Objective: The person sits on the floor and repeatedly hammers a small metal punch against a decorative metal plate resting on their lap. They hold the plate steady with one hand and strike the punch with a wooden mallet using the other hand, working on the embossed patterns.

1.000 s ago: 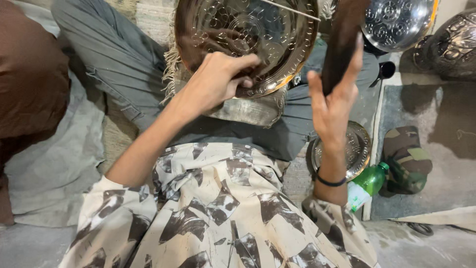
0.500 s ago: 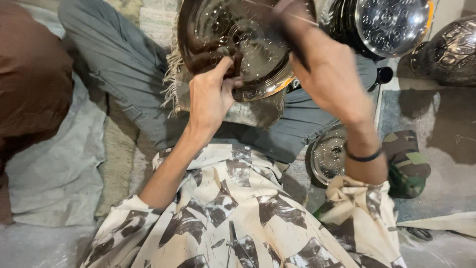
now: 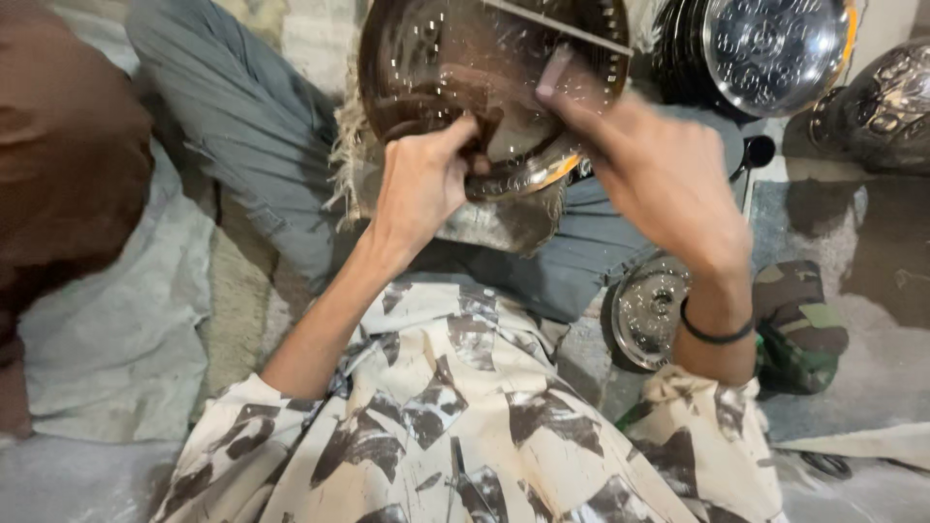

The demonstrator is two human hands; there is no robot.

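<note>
A round engraved metal plate rests tilted on my lap over grey trousers. My left hand grips its lower rim, thumb on the face. Blurred with motion, my right hand is down over the plate's right side and holds a dark-handled tool whose end touches or nearly touches the plate's face. A black band circles my right wrist. A thin metal rod lies across the top of the plate.
A stack of shiny metal plates stands at the top right beside a dark embossed vessel. A small embossed plate and a camouflage cloth lie by my right knee. At the left are a brown cushion and grey sheeting.
My right hand, raised with the dark tool a second ago, has swung down onto the plate. My left hand has kept its grip on the lower rim.
</note>
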